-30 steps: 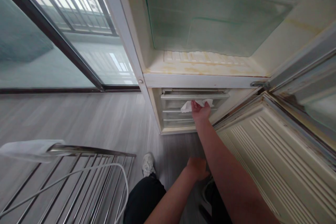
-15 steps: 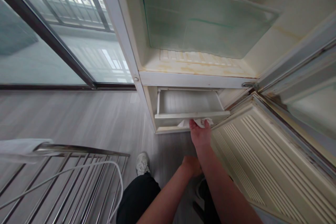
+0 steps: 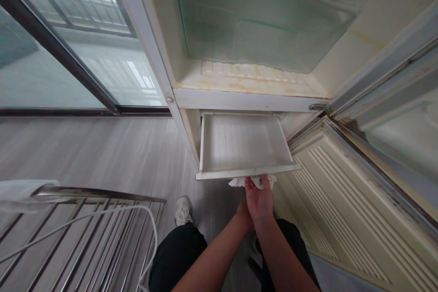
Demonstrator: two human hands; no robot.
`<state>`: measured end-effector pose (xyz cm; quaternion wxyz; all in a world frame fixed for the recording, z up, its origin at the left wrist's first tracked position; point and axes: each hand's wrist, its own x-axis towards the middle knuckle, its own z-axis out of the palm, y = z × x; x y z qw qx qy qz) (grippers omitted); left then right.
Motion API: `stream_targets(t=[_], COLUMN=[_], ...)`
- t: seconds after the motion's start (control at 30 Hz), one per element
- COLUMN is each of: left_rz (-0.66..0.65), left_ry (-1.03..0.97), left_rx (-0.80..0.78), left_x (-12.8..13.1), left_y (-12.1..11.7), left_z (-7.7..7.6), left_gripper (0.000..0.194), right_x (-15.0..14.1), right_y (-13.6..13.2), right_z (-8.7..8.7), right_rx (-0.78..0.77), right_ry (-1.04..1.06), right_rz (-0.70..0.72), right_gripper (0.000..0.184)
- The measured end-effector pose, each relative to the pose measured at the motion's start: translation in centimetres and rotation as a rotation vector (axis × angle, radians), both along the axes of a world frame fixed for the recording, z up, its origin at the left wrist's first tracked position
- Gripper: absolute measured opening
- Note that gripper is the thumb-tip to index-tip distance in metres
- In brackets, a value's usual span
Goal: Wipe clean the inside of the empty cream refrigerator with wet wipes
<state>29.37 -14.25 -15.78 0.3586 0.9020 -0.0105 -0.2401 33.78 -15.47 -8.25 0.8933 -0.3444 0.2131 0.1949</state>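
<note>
An old white fridge stands open in front of me. Its top freezer drawer point(image 3: 209, 146), white and empty, sticks far out from the lower compartment. My right hand point(image 3: 259, 199) grips the drawer's front edge with a crumpled white cloth point(image 3: 239, 182) pinched under the fingers. My left hand point(image 3: 243, 213) is mostly hidden behind my right wrist, low near my knee; its fingers do not show. Above, the stained upper compartment point(image 3: 253, 83) is bare, with a glass shelf point(image 3: 260, 23) inside.
The lower fridge door point(image 3: 345, 210) hangs open at the right, and the upper door point(image 3: 400, 114) is above it. A metal drying rack point(image 3: 85, 232) with a white cable and a white cloth point(image 3: 23, 191) stands at the lower left. Glass balcony doors point(image 3: 68, 54) fill the left. My shoe point(image 3: 182, 211) rests on grey floor.
My right hand has drawn the freezer drawer out towards me, from nearly shut to far open, keeping the cloth in its grip. The view has dipped a little.
</note>
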Motion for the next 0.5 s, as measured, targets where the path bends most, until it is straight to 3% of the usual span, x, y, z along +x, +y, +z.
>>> stream_targets(t=[0.23,0.5], left_rz=[-0.044,-0.067], left_ry=[0.098,0.121], left_rx=[0.083,0.126], left_x=[0.1,0.7], left_y=[0.0,-0.5], left_z=[3.1,2.4], left_gripper=[0.051,0.049], right_x=[2.0,4.9], right_y=[1.7,2.5], right_z=[2.5,2.4], right_rx=[-0.058,-0.096], right_ry=[-0.102,-0.055], right_rz=[-0.038,0.029], right_gripper=[0.033,0.034])
